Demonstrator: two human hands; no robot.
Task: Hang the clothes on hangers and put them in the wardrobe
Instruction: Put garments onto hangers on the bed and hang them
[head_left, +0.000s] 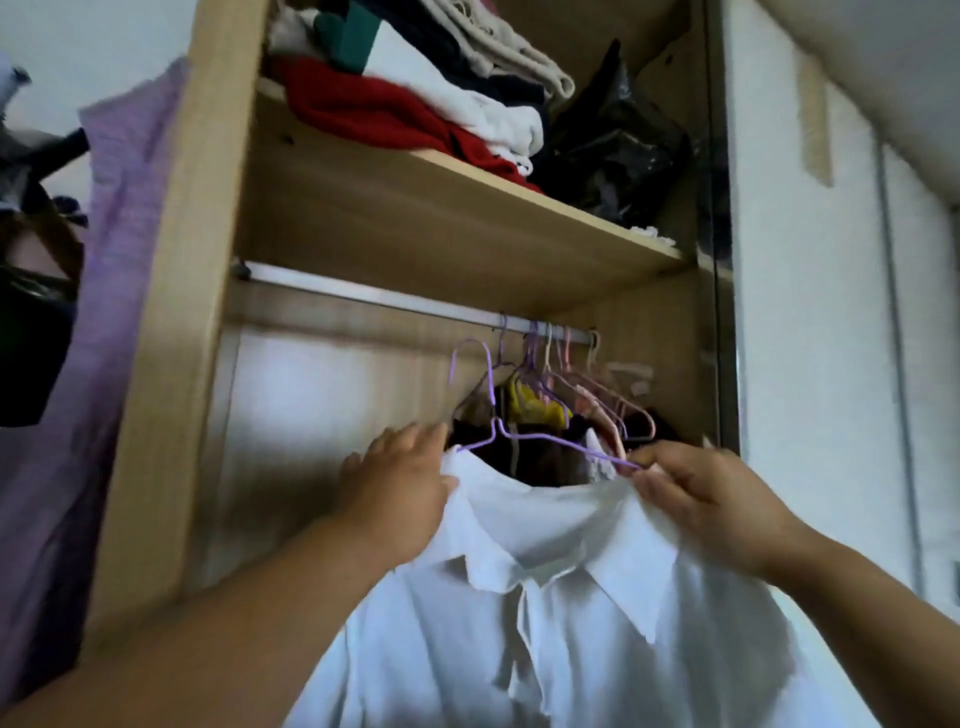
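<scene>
Shirt (571, 623) on hanger (491, 395) before wardrobe (171, 364), below rail (363, 296); folded clothes (415, 104) on shelf (415, 218) above.

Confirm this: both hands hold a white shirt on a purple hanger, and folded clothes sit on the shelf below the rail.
Wrong: the head view shows the folded clothes on the shelf above the rail. The left hand and right hand do hold the white shirt on the purple hanger.

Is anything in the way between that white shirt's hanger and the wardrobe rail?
Nothing visible. The hook of the purple hanger sits just below the rail, with open air between. The other hangers crowd the rail further right; the stretch to the left is bare.
</scene>
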